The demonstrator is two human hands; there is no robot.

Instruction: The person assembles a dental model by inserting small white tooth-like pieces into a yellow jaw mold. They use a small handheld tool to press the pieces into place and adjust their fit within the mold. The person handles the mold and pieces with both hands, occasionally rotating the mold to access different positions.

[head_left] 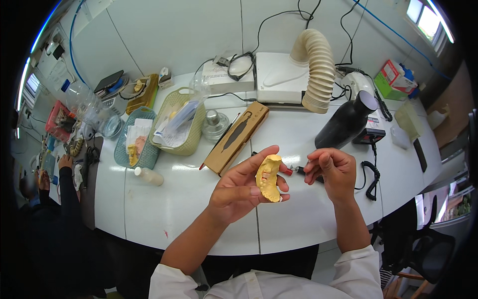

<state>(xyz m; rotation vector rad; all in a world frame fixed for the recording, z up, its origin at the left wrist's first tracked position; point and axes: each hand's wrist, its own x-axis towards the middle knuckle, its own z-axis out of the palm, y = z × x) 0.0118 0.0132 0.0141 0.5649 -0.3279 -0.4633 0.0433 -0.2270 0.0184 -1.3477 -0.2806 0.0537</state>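
Observation:
A yellow plaster dental model (270, 179), curved like part of a jaw, is gripped in my left hand (230, 193) above the near part of the table. Paler, pinkish tooth shapes show in the middle of the model. My right hand (336, 175) is raised just to the right, apart from the model, its fingers curled and the thumb against the fingertips. Whether something small sits in that pinch cannot be made out. Behind the hands, partly hidden, lies a dark handpiece-like tool (300, 170) with a red part near the model.
On the white table (199, 209) stand a green basket (193, 133), a blue basket (149, 159), a small white bottle (149, 176), a cardboard box (237, 139), a glass jar (214, 130) and a black bottle (339, 125). A ribbed hose (318, 70) rises behind. Another person (64, 194) works at left.

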